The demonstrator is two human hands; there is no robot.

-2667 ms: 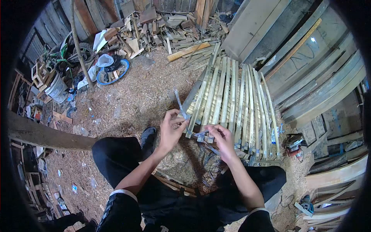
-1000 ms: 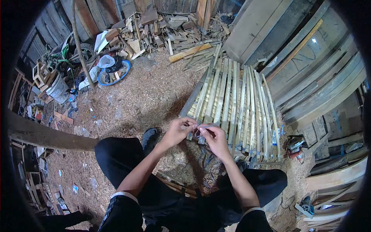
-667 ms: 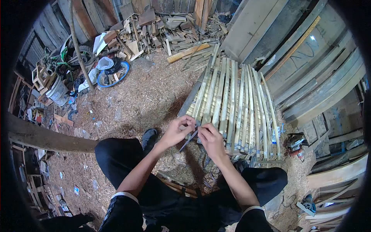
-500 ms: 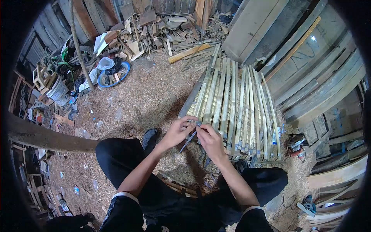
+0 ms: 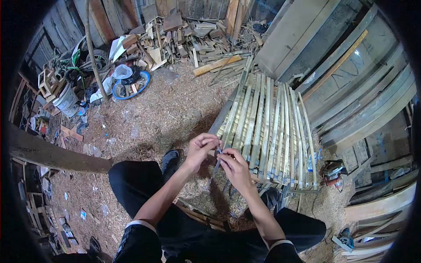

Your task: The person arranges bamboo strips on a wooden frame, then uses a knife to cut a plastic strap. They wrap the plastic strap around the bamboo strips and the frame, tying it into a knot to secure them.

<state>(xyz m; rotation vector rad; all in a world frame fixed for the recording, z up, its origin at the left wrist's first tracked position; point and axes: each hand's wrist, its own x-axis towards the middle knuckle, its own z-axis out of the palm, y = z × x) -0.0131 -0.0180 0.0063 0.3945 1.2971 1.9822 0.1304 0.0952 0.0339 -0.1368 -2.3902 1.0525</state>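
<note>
Both hands meet in front of my knees, at the near left corner of a rack of pale wooden strips [image 5: 258, 122]. My left hand [image 5: 201, 150] has its fingers bent and pinched at the top of a thin dark pointed piece [image 5: 217, 165]. Close beside it on the right, my right hand [image 5: 233, 165] pinches at the same piece with thumb and forefinger. The piece hangs down between the hands; its upper end is hidden by the fingers, and what it is cannot be made out.
Wood scraps [image 5: 184, 37] lie heaped at the back wall. A blue basin [image 5: 131, 90] and a white bucket [image 5: 66, 101] stand at left. A wooden beam [image 5: 57, 154] juts in beside my knee. A red power tool [image 5: 334, 177] lies right of the rack. Boards [image 5: 298, 35] lean at right.
Both hands have shifted slightly, and the pointed piece hangs more upright between them. The view has moved a little.
</note>
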